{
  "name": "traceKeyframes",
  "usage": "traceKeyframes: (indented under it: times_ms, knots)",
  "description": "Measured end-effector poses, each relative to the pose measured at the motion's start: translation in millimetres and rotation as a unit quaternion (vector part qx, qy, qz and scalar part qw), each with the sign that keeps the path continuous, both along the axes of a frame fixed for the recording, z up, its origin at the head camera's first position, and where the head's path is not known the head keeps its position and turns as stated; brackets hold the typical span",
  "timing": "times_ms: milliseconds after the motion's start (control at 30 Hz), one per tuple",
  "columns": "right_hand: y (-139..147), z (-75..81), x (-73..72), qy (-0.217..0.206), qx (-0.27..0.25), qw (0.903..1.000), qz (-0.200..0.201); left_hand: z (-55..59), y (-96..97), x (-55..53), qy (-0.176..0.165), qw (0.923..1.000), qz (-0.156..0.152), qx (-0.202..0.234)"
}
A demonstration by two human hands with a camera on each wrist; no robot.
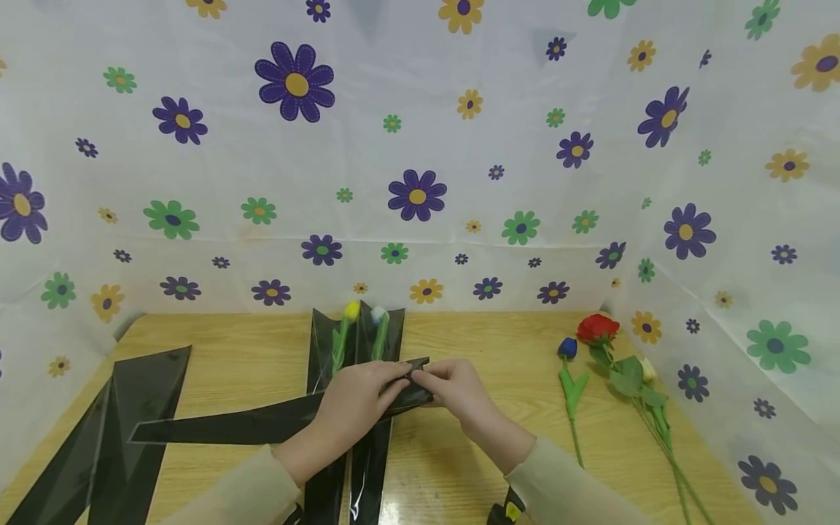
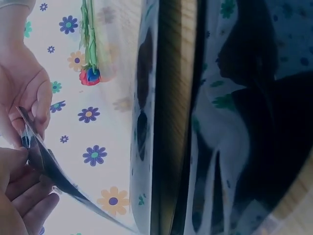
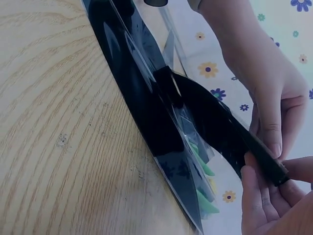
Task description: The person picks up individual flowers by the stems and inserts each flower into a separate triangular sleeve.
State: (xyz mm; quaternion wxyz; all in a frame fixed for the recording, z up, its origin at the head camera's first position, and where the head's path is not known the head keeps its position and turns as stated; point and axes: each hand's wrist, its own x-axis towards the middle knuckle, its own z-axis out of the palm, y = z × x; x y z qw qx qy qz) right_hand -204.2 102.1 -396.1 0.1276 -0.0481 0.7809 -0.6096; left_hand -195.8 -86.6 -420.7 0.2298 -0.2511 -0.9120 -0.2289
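Note:
My left hand [image 1: 359, 399] and right hand [image 1: 462, 397] meet over the table, both pinching the wide end of a black plastic flower sleeve [image 1: 249, 424]. Its narrow end points left. In the right wrist view the sleeve [image 3: 215, 122] hangs from the fingertips of both hands, its edge between them. Beneath my hands lie two more black sleeves [image 1: 369, 474] side by side, one with a yellow tulip [image 1: 351, 312], the other with a white tulip [image 1: 379, 315]. The held sleeve and my left hand hide their middle parts.
Flat black sleeves [image 1: 141, 408] lie at the left of the wooden table [image 1: 499, 350]. At the right are a blue tulip [image 1: 568, 348], a red rose [image 1: 597, 329] and a pale flower [image 1: 648, 370]. A black item with a yellow mark [image 1: 508, 510] sits at the near edge.

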Motion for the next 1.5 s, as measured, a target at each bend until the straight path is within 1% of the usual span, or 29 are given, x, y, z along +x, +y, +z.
traceKeyframes:
  times_ms: [233, 333, 500, 600, 667, 800, 900, 1033, 1200, 1367, 1500]
  knots:
    - [1, -5.9, -1.5, -0.003, -0.026, 0.9996, 0.006, -0.4, -3.1, -1.8, -0.008, 0.9996, 0.01, 0.025]
    - [3, -7.5, -1.5, -0.011, -0.039, 0.9991, 0.009, 0.1, -4.1, -2.1, -0.002, 0.9994, 0.01, 0.033]
    - [7, -9.2, 0.7, -0.021, -0.048, 0.9986, -0.003, 1.1, -8.4, -3.3, 0.013, 0.9983, 0.012, 0.056]
    - [11, -11.2, 1.7, -0.029, -0.055, 0.9981, -0.002, 3.0, -11.3, -3.5, 0.01, 0.9972, 0.009, 0.073]
    - [13, -13.6, 1.5, -0.042, -0.069, 0.9968, 0.002, 4.2, -12.9, -3.5, 0.007, 0.9968, 0.002, 0.079]
    - [18, -19.4, 0.1, -0.08, -0.109, 0.9908, 0.003, 5.0, -15.3, -3.2, 0.005, 0.9966, -0.007, 0.082]
    - [21, -23.3, -0.5, -0.102, -0.126, 0.9869, 0.0, 6.0, -16.8, -2.7, 0.009, 0.9966, -0.008, 0.082]
    - [24, -27.6, -1.0, -0.118, -0.124, 0.9853, -0.005, 7.9, -18.7, -2.1, 0.008, 0.9963, -0.011, 0.084]
    - [26, -31.9, -2.3, -0.138, -0.119, 0.9832, -0.011, 9.5, -19.7, -1.6, 0.005, 0.9964, -0.023, 0.082]
    - [26, -35.8, -3.8, -0.147, -0.12, 0.9817, -0.017, 10.3, -20.3, -1.0, 0.011, 0.9967, -0.035, 0.073]
    - [26, -38.5, -4.9, -0.154, -0.125, 0.9799, -0.021, 10.5, -21.5, -0.6, 0.013, 0.9967, -0.038, 0.07]
